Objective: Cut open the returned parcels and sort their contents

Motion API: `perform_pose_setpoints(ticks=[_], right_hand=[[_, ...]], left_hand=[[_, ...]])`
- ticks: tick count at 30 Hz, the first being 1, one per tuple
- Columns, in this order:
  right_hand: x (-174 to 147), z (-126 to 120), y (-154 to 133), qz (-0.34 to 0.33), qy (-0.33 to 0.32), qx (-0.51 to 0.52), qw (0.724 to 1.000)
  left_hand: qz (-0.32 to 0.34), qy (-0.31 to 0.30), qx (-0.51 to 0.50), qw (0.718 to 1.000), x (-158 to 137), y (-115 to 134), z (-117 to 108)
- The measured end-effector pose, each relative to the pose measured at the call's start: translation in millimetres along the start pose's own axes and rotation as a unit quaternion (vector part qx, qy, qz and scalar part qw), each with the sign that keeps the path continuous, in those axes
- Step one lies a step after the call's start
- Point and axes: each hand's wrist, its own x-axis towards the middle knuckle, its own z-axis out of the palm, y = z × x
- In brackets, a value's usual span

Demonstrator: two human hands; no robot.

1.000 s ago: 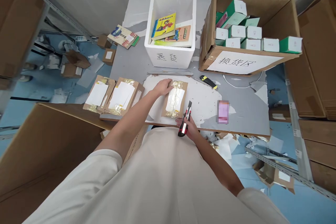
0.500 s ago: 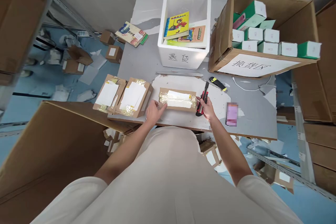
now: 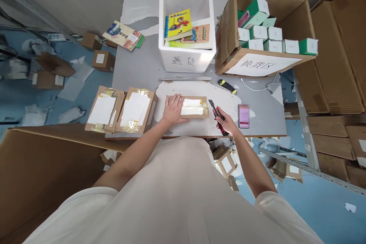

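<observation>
A narrow cardboard box point(image 3: 197, 112) with a white label and clear tape lies flat on the table near its front edge. My left hand point(image 3: 173, 109) rests flat over the box's left end, fingers spread. In my right hand point(image 3: 226, 121) is a red and black utility knife point(image 3: 219, 119), its blade extended toward the upper left. The blade tip is close to the box's right end, apart from it. Two larger taped cardboard boxes, one point(image 3: 102, 109) at the far left and one point(image 3: 136, 109) beside it, sit left of my left hand.
Behind stand a white foam box point(image 3: 185, 59) holding books and a big carton point(image 3: 225, 42) of green-and-white boxes. A yellow-black cutter point(image 3: 227, 86) and a phone point(image 3: 244, 116) lie to the right. Books point(image 3: 122, 35) lie back left; a large open carton point(image 3: 57, 167) stands front left.
My left hand has moved from the box's lower left edge to lie flat on top. My right hand has left the box's right end, and the knife now points toward it. The view has shifted.
</observation>
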Motion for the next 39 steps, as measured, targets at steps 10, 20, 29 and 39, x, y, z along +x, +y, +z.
perform_pose_setpoints(ticks=[10, 20, 29, 39], right_hand=[[6.6, -5.0, -2.7, 0.007, -0.048, -0.008, 0.999], [24.8, -48.2, -25.9, 0.032, -0.161, -0.157, 0.974], [19.4, -43.7, -22.8, 0.010, -0.146, -0.182, 0.972], [-15.8, -31.6, 0.8, 0.004, -0.124, -0.145, 0.982]], left_hand=[[-0.009, 0.032, -0.028, 0.999, -2.7, -0.7, 6.5], [-0.021, 0.025, -0.039, 0.999, -0.6, -2.3, 7.0], [-0.037, -0.001, -0.038, 0.999, 1.5, 0.1, 4.4], [-0.038, 0.006, -0.028, 0.999, 0.7, 1.6, 5.6]])
